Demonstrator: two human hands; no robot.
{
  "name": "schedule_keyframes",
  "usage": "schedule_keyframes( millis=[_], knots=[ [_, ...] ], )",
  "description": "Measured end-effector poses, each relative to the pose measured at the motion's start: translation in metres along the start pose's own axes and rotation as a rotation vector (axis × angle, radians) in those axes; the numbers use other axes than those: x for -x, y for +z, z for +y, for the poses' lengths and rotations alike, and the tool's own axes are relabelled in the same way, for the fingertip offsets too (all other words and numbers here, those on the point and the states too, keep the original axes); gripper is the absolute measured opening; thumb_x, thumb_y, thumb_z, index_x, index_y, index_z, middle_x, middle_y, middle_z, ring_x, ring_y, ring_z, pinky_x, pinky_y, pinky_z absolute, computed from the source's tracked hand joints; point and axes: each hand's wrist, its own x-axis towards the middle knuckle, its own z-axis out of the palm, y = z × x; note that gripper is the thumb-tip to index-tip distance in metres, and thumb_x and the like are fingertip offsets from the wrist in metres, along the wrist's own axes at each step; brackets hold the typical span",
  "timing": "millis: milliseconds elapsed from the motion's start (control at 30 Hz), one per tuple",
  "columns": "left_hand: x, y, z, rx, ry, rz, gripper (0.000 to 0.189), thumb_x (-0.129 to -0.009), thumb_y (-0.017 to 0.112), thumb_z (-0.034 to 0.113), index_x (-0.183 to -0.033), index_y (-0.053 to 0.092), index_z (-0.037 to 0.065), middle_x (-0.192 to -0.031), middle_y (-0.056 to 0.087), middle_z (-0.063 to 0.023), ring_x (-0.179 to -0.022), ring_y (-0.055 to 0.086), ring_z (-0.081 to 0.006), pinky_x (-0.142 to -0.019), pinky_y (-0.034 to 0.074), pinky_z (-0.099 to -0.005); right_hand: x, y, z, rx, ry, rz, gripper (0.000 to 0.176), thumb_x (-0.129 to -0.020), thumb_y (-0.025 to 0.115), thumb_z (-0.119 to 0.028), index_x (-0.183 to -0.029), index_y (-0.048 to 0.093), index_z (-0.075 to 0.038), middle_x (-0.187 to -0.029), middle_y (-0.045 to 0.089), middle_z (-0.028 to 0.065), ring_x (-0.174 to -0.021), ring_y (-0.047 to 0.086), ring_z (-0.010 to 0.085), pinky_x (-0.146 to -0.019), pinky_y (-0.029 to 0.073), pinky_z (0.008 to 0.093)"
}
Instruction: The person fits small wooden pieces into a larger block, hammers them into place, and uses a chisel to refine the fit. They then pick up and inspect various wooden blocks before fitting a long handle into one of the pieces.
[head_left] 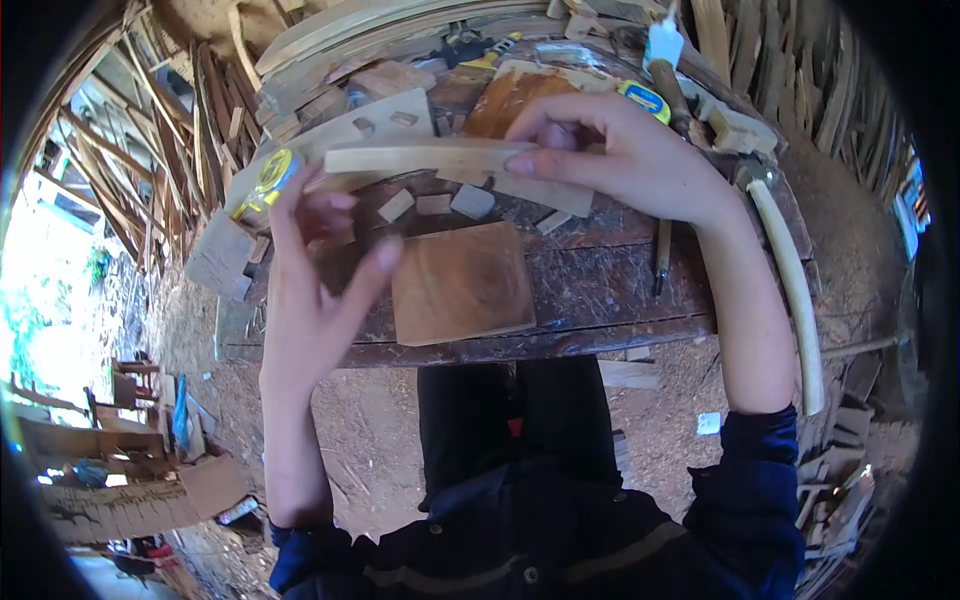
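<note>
A pale, narrow strip of wood (430, 156) lies level across the view above the workbench (620, 285). My right hand (610, 155) pinches its right end between thumb and fingers. Near the strip's left end is my left hand (320, 270), its thumb spread away from the fingers and nothing between them. A square brown board (464, 284) rests flat near the bench's front edge. Between strip and board sit small wooden blocks, one of them greyish (473, 202).
A yellow tape measure (272, 178) is beside my left fingers, another (645, 101) beyond my right hand. A hammer with a long pale handle (790, 290) hangs over the right edge. A white bottle (664, 44) stands at the back. Wood pieces surround the bench.
</note>
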Motion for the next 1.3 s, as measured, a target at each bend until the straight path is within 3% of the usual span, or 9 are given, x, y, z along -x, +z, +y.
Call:
schedule_keyframes(
  millis=[67, 200, 300, 567, 667, 767, 967, 1067, 1300],
  knots=[
    [0.010, -0.011, -0.003, -0.011, 0.175, -0.181, 0.124, -0.074, 0.096, 0.030, -0.166, 0.017, 0.003, -0.135, 0.061, -0.0216, -0.129, 0.059, -0.0338, -0.109, 0.048, -0.0498, 0.000, -0.002, 0.003, 0.030, -0.036, 0.031, 0.030, -0.097, 0.076, -0.035, -0.112, 0.076, -0.009, -0.068, 0.052, -0.0047, -0.065, 0.046, 0.0054, -0.059, 0.037, 0.0271],
    [0.021, 0.008, 0.000, 0.110, 0.122, -0.153, 0.156, -0.057, 0.105, 0.034, -0.168, -0.001, 0.005, -0.139, 0.059, -0.0236, -0.137, 0.054, -0.0371, -0.121, 0.038, -0.0503, -0.001, 0.001, 0.006, 0.017, -0.079, 0.077, 0.030, -0.096, 0.077, -0.035, -0.110, 0.076, -0.009, -0.071, 0.056, -0.0039, -0.067, 0.048, 0.0057, -0.060, 0.037, 0.0271],
    [0.023, 0.013, -0.005, 0.171, 0.039, -0.289, 0.152, -0.058, 0.104, 0.033, -0.168, 0.003, 0.004, -0.141, 0.058, -0.0236, -0.137, 0.055, -0.0363, -0.121, 0.038, -0.0490, -0.001, -0.001, 0.007, 0.020, -0.091, 0.075, 0.031, -0.095, 0.078, -0.037, -0.110, 0.076, -0.009, -0.071, 0.057, -0.0035, -0.067, 0.048, 0.0060, -0.060, 0.038, 0.0273],
    [0.031, -0.006, -0.020, 0.146, -0.042, -0.175, 0.133, -0.061, 0.101, 0.022, -0.165, 0.021, 0.001, -0.136, 0.061, -0.0175, -0.132, 0.059, -0.0289, -0.117, 0.041, -0.0436, 0.001, 0.004, -0.002, 0.131, -0.056, -0.034, 0.044, -0.089, 0.082, -0.049, -0.108, 0.077, -0.010, -0.072, 0.061, -0.0009, -0.064, 0.054, 0.0088, -0.059, 0.041, 0.0284],
    [0.036, -0.010, -0.026, 0.232, -0.162, -0.167, 0.129, -0.062, 0.100, 0.023, -0.164, 0.025, 0.001, -0.141, 0.060, -0.0186, -0.134, 0.057, -0.0296, -0.118, 0.039, -0.0447, 0.004, 0.006, -0.020, 0.166, 0.143, -0.132, 0.049, -0.086, 0.082, -0.053, -0.106, 0.076, -0.009, -0.075, 0.065, 0.0024, -0.068, 0.061, 0.0107, -0.062, 0.046, 0.0301],
    [0.035, -0.014, -0.030, 0.155, -0.060, -0.182, 0.113, -0.066, 0.098, 0.025, -0.160, 0.039, 0.003, -0.143, 0.060, -0.0166, -0.133, 0.058, -0.0302, -0.118, 0.039, -0.0446, 0.003, 0.012, -0.019, 0.240, 0.115, -0.122, 0.051, -0.086, 0.082, -0.055, -0.105, 0.075, -0.008, -0.076, 0.067, 0.0052, -0.071, 0.065, 0.0132, -0.064, 0.049, 0.0319],
    [0.024, -0.020, -0.024, 0.064, 0.049, -0.133, 0.047, -0.082, 0.087, 0.019, -0.125, 0.073, 0.004, -0.137, 0.065, -0.0130, -0.128, 0.061, -0.0281, -0.113, 0.042, -0.0413, 0.002, 0.015, -0.008, 0.215, 0.045, -0.093, 0.042, -0.083, 0.089, -0.042, -0.107, 0.075, -0.010, -0.073, 0.060, -0.0009, -0.069, 0.058, 0.0098, -0.062, 0.045, 0.0291],
    [0.022, -0.016, -0.020, 0.079, 0.024, -0.127, 0.029, -0.088, 0.082, 0.011, -0.115, 0.076, 0.003, -0.129, 0.069, -0.0126, -0.123, 0.063, -0.0254, -0.109, 0.045, -0.0386, 0.004, 0.014, -0.003, 0.218, -0.051, -0.053, 0.041, -0.082, 0.089, -0.040, -0.107, 0.075, -0.010, -0.077, 0.062, 0.0003, -0.073, 0.060, 0.0103, -0.064, 0.046, 0.0291],
    [0.019, -0.006, -0.022, 0.134, -0.025, -0.087, 0.023, -0.090, 0.080, 0.006, -0.112, 0.075, 0.001, -0.122, 0.072, -0.0120, -0.116, 0.065, -0.0226, -0.105, 0.046, -0.0354, 0.008, 0.006, 0.004, 0.268, -0.025, -0.085, 0.049, -0.089, 0.078, -0.053, -0.100, 0.075, -0.006, -0.078, 0.068, 0.0055, -0.077, 0.068, 0.0199, -0.071, 0.053, 0.0348]
  ],
)
